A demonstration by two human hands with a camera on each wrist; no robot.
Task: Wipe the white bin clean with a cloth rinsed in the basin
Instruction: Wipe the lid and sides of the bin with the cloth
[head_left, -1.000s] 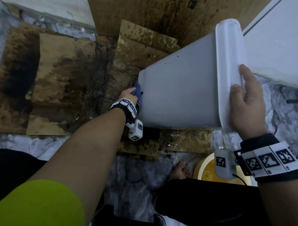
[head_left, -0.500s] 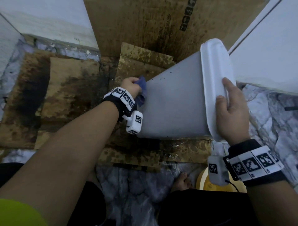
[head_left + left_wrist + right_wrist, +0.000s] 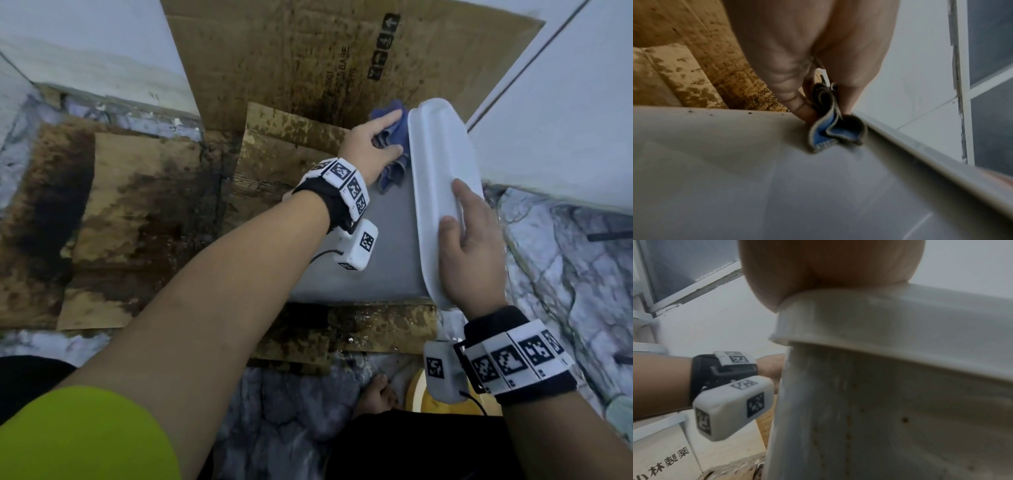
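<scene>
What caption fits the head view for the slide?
Left hand presses a blue cloth against the tipped white bin just below its rim while the right hand steadies the rim, over wet cardboard.

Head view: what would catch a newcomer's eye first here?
The white bin, tipped on its side on wet, stained cardboard, fills the centre right. The left hand presses a blue cloth against the bin's side just under the rim, while the right hand grips that rim.

R hand sits on top of white bin rim, fingers hidden. Brown specks on bin wall. L wrist band w/ marker box beside bin. Printed cardboard bottom-left, window frame upper-left.
</scene>
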